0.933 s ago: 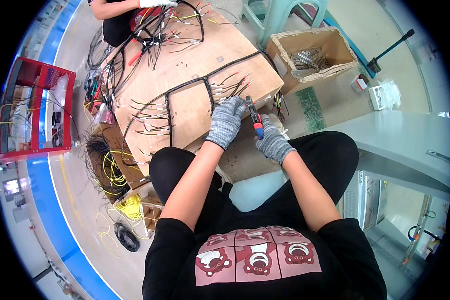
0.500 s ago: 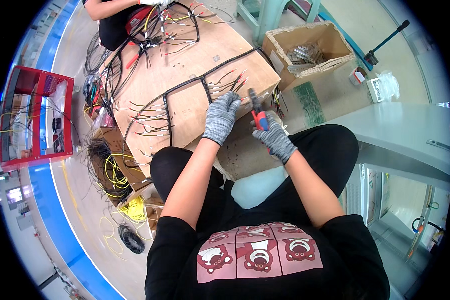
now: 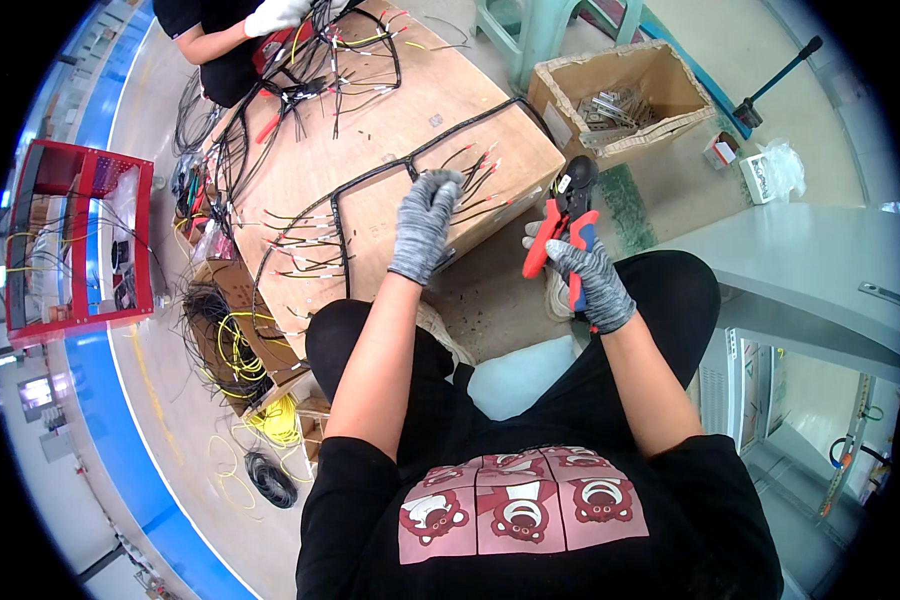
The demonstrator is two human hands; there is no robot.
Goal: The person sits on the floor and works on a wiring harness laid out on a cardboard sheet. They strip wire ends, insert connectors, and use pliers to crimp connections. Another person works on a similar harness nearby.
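Note:
My right hand (image 3: 592, 282), in a grey knitted glove, holds a crimping tool (image 3: 582, 228) by its red and blue handles. The handles stand apart, and the dark head points away from me, beyond the table's near edge. My left hand (image 3: 425, 225), gloved alike, is closed at a branch of a black-wrapped wire harness (image 3: 375, 170). Its fingers hide what they pinch. Dark wires with red and white ends (image 3: 482, 172) fan out just right of its fingertips. More yellow and black wires (image 3: 305, 245) spread from another branch to the left.
The harness lies on a wooden tabletop (image 3: 390, 120). Across it, a co-worker's white-gloved hand (image 3: 278, 15) is at another wire bundle (image 3: 310, 85). A cardboard box (image 3: 620, 100) of metal parts stands right, a red rack (image 3: 80, 240) left, wire coils (image 3: 235, 350) beside the table.
My right hand has drawn the crimping tool away from the wires, to the right, and its handles now show spread. My left hand has shifted slightly left. The co-worker's hand has moved left.

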